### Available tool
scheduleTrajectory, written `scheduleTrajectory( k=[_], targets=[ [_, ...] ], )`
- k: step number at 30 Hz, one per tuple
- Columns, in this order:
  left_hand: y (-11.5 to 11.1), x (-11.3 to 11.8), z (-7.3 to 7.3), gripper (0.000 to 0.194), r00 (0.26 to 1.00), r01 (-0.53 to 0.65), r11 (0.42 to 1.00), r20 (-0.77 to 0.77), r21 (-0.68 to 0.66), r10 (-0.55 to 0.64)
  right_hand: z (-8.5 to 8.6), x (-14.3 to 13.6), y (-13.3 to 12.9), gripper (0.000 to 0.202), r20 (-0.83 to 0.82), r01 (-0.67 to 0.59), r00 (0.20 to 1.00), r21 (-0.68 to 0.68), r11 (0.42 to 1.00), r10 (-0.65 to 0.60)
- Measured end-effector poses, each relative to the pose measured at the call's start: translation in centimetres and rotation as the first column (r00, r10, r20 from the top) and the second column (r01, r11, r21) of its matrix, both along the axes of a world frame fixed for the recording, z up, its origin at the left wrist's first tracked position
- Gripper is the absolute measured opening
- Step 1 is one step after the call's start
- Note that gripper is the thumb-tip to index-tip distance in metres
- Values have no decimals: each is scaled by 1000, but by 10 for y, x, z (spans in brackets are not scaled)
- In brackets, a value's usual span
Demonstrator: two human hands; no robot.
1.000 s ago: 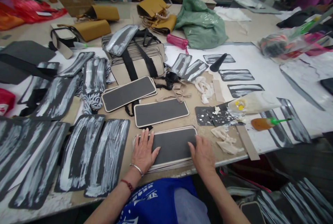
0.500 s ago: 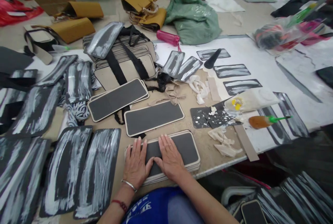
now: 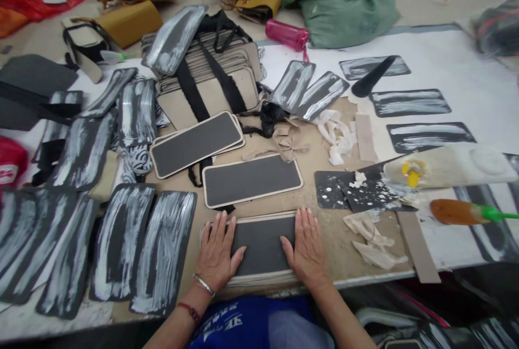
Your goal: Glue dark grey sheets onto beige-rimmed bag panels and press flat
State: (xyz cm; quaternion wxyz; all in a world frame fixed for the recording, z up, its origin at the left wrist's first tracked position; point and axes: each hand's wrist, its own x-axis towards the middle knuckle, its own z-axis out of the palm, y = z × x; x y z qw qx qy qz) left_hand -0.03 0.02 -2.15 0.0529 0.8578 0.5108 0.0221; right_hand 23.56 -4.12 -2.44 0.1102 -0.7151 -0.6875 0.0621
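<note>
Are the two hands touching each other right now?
No, the left hand and right hand lie apart, with the panel stack showing between them.

Smooth matt dark panels (image 3: pixel 264 243), streakily coated strips (image 3: pixel 164 252), glossy pink bottle (image 3: pixel 286 34), crinkled green plastic sack (image 3: pixel 346 6), shiny metal bangle (image 3: pixel 204 285)

Pale-rimmed dark panels (image 3: pixel 265 243), stacked flat, near table edge

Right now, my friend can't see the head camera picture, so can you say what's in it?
A person's left hand and right hand rest spread on a stack of dark, pale-edged panels. White-streaked dark pieces lie on both sides; behind sits a black-strapped bundle.
</note>
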Motion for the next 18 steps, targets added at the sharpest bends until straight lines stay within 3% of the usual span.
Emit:
scheduleTrajectory(
  k=[5,8,11,14,18],
  targets=[
    [1,3,3,68,999,-19,998,37,-57,21,0,1,3,67,-52,-5,999,95,995,10],
    [1,-3,7,64,981,-36,996,185,-84,51,0,11,-5,58,-87,101,992,160,982,-88],
    [-8,-21,10,57,885,-240,964,382,-116,267,0,29,-22,52,-106,197,977,112,974,-186],
    [-26,-44,10,52,753,-437,871,439,-224,490,-2,45,-38,58,-107,171,980,31,985,-167],
    [-49,-60,6,45,723,-401,837,433,-372,538,-8,52,-44,64,-93,108,990,56,993,-102]
  ],
)
